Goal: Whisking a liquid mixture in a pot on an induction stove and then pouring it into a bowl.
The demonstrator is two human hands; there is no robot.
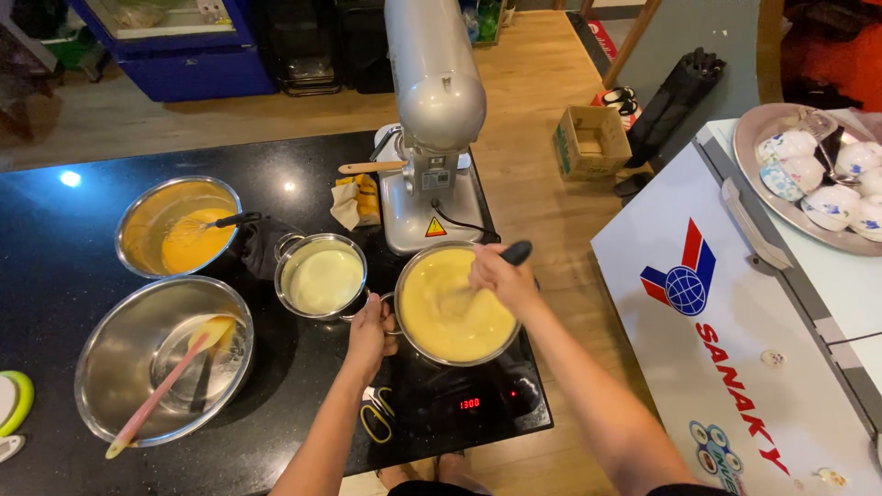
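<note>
Head view, only one. Centre of frame, slightly low: steel pot (457,308) full of thick pale-yellow batter, sitting on a black induction hob (478,404) with a red lit readout at its front edge. Left hand (369,332) closed around the pot's left side handle, holding it. Right hand (501,276) over the pot's upper right rim, fist closed on the black handle of a whisk (513,253); the whisk's wire end goes down into the batter, blurred, hard to see.

Just left of the pot, touching or nearly so: smaller steel pot (322,276) with cream-white liquid. Upper left of that: steel bowl (177,226) with orange-yellow mix and a second whisk (220,221) resting in it. A dark cloth (262,246) lies between that bowl and the small pot. Lower left: big steel bowl (163,360), a smaller glass-looking bowl nested inside it, and a spatula (161,390) with pink handle and yellow blade leaning out over the rim toward bottom left.

Top centre: silver stand mixer (432,119) right behind the pot, wooden-handled tool beside it, crumpled yellow-and-white wrapper at its left base. All on a black counter (55,276).

Right side of frame: white chest freezer (717,349) with a metal tray (781,197) of white-and-blue bowls at upper right. Cardboard box (591,140) on the wood floor, upper right of centre.
</note>
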